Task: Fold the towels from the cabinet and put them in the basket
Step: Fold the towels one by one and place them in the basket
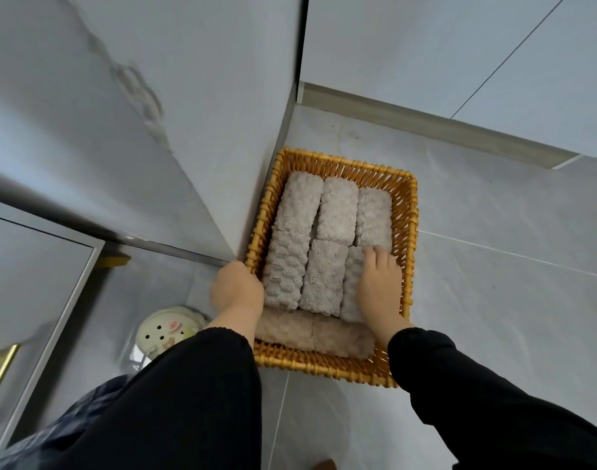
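A yellow wicker basket stands on the grey tile floor against a cabinet corner. Several folded grey fluffy towels lie packed inside it in rows, with beige folded towels across the near end. My left hand grips the basket's left rim near its near corner. My right hand lies flat with straight fingers on the near right grey towel, pressing it down. Black sleeves cover both forearms.
A grey cabinet side panel rises at the left, touching the basket. A cabinet door with a gold handle is at the lower left. A round pale lid with holes lies on the floor left of my left arm. Tile floor spreads to the right.
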Demonstrator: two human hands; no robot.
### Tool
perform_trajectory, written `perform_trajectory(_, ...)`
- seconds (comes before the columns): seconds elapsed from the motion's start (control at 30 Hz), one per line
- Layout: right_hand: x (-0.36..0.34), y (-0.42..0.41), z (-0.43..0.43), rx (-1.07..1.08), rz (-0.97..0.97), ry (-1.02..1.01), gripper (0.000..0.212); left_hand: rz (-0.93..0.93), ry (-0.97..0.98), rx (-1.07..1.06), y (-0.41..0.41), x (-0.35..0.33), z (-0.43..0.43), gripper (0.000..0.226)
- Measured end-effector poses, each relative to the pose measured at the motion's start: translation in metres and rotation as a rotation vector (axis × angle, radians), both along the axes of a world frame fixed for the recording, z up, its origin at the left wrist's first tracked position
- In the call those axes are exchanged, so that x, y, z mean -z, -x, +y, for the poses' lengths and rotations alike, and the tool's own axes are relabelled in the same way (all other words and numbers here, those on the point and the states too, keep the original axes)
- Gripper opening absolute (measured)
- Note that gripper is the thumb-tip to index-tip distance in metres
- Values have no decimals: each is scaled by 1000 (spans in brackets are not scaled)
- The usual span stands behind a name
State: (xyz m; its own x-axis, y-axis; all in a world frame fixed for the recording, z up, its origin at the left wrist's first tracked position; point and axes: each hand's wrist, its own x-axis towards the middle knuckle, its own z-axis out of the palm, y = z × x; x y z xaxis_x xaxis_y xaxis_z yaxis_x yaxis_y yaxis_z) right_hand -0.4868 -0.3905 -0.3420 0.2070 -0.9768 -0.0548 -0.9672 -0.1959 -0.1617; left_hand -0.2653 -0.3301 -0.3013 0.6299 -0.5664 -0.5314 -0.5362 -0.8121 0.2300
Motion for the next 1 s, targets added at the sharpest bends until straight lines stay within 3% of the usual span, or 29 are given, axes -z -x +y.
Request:
perform_trajectory(0.1,5,-1,9,-123,116,-79,30,0,5,19,-3,1,0,19)
perform_trajectory(0.23,14,7,11,-35,249,-358,55,28,45,33,-6,2,2,21)
perform_trajectory(0.3,16,6,10,-19,253,-399,58,59,71,37,-10,2,3,22)
perform_trajectory(0.53,2,-16,17,-21,110,-214,48,61,146,124,-8,-19,7,20)
perform_trajectory(0.7,-19,-39,15,-20,22,-247,53,23,166,287,8,-49,-6,25)
perform_trajectory(1.0,-113,-53,-18,-45,-265,-36,44,136,315,359,29,-139,-25,40)
